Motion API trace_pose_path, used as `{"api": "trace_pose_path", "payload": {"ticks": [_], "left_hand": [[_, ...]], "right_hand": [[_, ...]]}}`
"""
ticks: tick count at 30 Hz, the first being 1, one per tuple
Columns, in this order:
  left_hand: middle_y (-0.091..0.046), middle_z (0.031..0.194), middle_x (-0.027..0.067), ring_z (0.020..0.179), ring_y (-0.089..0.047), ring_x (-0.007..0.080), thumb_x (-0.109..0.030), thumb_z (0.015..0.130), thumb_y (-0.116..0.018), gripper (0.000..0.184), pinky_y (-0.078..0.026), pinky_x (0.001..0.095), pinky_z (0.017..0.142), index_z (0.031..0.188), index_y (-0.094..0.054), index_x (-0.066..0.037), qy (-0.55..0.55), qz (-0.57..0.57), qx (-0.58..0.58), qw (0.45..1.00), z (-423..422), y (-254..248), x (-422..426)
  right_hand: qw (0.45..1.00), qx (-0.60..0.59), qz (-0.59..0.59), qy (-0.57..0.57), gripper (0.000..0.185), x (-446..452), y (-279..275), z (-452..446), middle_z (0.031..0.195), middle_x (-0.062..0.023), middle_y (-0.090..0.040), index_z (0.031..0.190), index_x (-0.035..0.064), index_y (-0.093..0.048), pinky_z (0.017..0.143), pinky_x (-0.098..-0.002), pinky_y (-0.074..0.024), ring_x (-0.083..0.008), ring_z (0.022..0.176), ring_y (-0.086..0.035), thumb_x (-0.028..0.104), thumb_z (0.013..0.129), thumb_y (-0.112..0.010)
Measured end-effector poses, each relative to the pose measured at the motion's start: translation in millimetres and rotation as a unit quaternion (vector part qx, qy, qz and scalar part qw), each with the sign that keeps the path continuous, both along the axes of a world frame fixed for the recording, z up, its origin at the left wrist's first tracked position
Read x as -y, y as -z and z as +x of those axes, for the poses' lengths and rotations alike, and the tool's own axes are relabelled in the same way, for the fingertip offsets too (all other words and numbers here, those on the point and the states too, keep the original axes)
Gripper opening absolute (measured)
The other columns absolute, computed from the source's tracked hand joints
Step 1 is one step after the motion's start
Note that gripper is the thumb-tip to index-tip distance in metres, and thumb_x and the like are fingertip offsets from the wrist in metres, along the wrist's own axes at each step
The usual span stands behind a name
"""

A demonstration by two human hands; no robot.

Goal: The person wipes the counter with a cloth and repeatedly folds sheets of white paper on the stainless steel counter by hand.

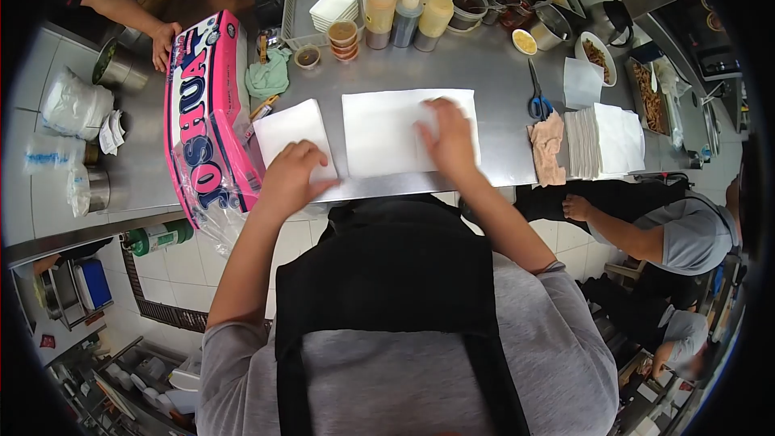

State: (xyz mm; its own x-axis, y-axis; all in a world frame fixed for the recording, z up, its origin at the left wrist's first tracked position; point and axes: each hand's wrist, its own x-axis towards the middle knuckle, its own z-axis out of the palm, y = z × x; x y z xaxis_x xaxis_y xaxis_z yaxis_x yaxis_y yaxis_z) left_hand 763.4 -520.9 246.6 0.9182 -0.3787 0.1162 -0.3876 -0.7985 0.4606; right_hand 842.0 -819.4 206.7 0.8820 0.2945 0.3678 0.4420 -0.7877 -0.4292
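A wide white paper sheet or napkin (379,133) lies flat on the steel counter in front of me, with a faint fold line down its middle. My right hand (449,139) is over its right half, fingers apart and slightly blurred; whether it presses on the paper I cannot tell. To the left is a smaller white folded napkin or stack of napkins (291,131). My left hand (297,173) is at its lower edge, fingers loosely bent and apart, holding nothing visible. Beside it stands a pink plastic package (230,81) marked "JOSHUA", partly torn into loose clear film.
Another person's hand (165,44) rests on the package. To the right are blue-handled scissors (539,101), a crumpled brown cloth (547,149) and stacked folded napkins (583,144). Sauce bottles (408,20), sauce cups (343,39) and a green cloth (269,74) line the back.
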Motion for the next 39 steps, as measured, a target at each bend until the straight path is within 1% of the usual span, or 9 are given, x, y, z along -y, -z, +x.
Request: {"api": "trace_pose_path", "payload": {"ticks": [7, 24, 27, 30, 32, 34, 35, 38, 39], "left_hand": [[-0.067, 0.108, 0.006, 0.103, -0.062, 0.0267, -0.017, 0.074, -0.077, 0.022, -0.052, 0.037, 0.083, 0.092, -0.068, -0.008, -0.091, -0.045, 0.029, 0.994, -21.0, 36.1, -17.4], [-0.069, 0.108, 0.0093, 0.097, -0.065, 0.028, -0.011, 0.085, -0.069, 0.013, -0.051, 0.0348, 0.085, 0.095, -0.071, -0.003, -0.117, -0.156, -0.049, 0.98, -16.2, 39.9, -28.8], [-0.069, 0.102, 0.0076, 0.092, -0.065, 0.0297, -0.014, 0.085, -0.068, 0.012, -0.051, 0.0366, 0.082, 0.094, -0.068, -0.005, -0.11, -0.159, -0.006, 0.981, -20.5, 13.2, -12.2], [-0.068, 0.102, 0.0094, 0.095, -0.066, 0.0277, -0.013, 0.085, -0.069, 0.016, -0.051, 0.0363, 0.083, 0.098, -0.067, -0.004, -0.049, -0.196, -0.006, 0.979, -24.3, -19.3, 3.4], [-0.068, 0.1, 0.0089, 0.095, -0.066, 0.0277, -0.012, 0.084, -0.07, 0.018, -0.051, 0.0363, 0.083, 0.1, -0.067, -0.005, -0.059, -0.172, 0.027, 0.983, -26.3, -38.8, 10.3], [-0.067, 0.1, 0.0088, 0.093, -0.065, 0.0287, -0.013, 0.083, -0.07, 0.021, -0.052, 0.0366, 0.08, 0.102, -0.066, -0.006, -0.078, -0.149, 0.022, 0.985, -28.8, -45.2, 10.9], [-0.066, 0.101, 0.0087, 0.092, -0.065, 0.0296, -0.015, 0.082, -0.07, 0.024, -0.052, 0.0369, 0.077, 0.104, -0.065, -0.006, -0.098, -0.128, 0.014, 0.987, -28.8, -47.1, 11.4], [-0.067, 0.099, 0.0126, 0.089, -0.066, 0.0289, -0.011, 0.082, -0.068, 0.024, -0.052, 0.0345, 0.077, 0.105, -0.065, -0.005, -0.153, -0.215, -0.08, 0.961, -16.2, -51.6, 10.2], [-0.067, 0.099, 0.0126, 0.089, -0.066, 0.0289, -0.011, 0.082, -0.068, 0.024, -0.052, 0.0345, 0.077, 0.105, -0.065, -0.005, -0.154, -0.216, -0.08, 0.961, -8.8, -47.5, 11.5]], "right_hand": [[0.979, 0.003, -0.127, -0.158, 0.045, -27.2, 24.7, -29.0, 0.138, -0.0054, -0.05, 0.126, 0.0159, -0.057, 0.106, -0.0488, -0.0316, -0.0232, 0.13, -0.045, 0.04, 0.088, -0.062], [0.981, 0.003, -0.139, -0.135, 0.049, -39.4, 20.8, -33.4, 0.138, -0.0059, -0.05, 0.125, 0.0154, -0.057, 0.105, -0.049, -0.032, -0.0239, 0.131, -0.045, 0.038, 0.084, -0.069], [0.985, -0.054, 0.041, -0.159, 0.052, -74.5, -18.8, -42.0, 0.145, -0.0058, -0.043, 0.12, 0.0165, -0.059, 0.111, -0.0543, -0.0269, -0.0298, 0.138, -0.037, 0.029, 0.074, -0.08], [0.957, -0.1, 0.05, -0.267, 0.037, -86.5, -40.4, -34.0, 0.146, -0.0063, -0.043, 0.108, 0.0159, -0.063, 0.114, -0.0568, -0.0224, -0.0311, 0.142, -0.032, 0.023, 0.076, -0.079], [0.94, -0.122, 0.088, -0.306, 0.024, -76.9, -50.8, -28.6, 0.135, -0.0067, -0.053, 0.099, 0.013, -0.064, 0.116, -0.0555, -0.0209, -0.0318, 0.131, -0.045, 0.013, 0.077, -0.075], [0.898, -0.278, 0.115, -0.321, 0.024, -58.7, -78.1, -25.9, 0.117, -0.0065, -0.061, 0.098, 0.0116, -0.063, 0.11, -0.0462, -0.0349, -0.0269, 0.111, -0.057, 0.001, 0.076, -0.067], [0.88, -0.298, 0.216, -0.301, 0.029, -47.4, -97.3, -33.0, 0.1, -0.0037, -0.061, 0.099, 0.0089, -0.062, 0.096, -0.0335, -0.0455, -0.0175, 0.094, -0.06, -0.006, 0.075, -0.059], [0.836, -0.303, 0.412, -0.201, 0.027, -6.2, -116.8, -34.4, 0.095, 0.0008, -0.059, 0.103, 0.0033, -0.058, 0.082, -0.0227, -0.0455, -0.0075, 0.094, -0.055, -0.008, 0.079, -0.054], [0.867, -0.258, 0.409, -0.123, 0.022, 2.4, -115.1, -28.1, 0.092, 0.0014, -0.06, 0.105, 0.0041, -0.059, 0.079, -0.0211, -0.0456, -0.0066, 0.088, -0.056, -0.006, 0.085, -0.056]]}}
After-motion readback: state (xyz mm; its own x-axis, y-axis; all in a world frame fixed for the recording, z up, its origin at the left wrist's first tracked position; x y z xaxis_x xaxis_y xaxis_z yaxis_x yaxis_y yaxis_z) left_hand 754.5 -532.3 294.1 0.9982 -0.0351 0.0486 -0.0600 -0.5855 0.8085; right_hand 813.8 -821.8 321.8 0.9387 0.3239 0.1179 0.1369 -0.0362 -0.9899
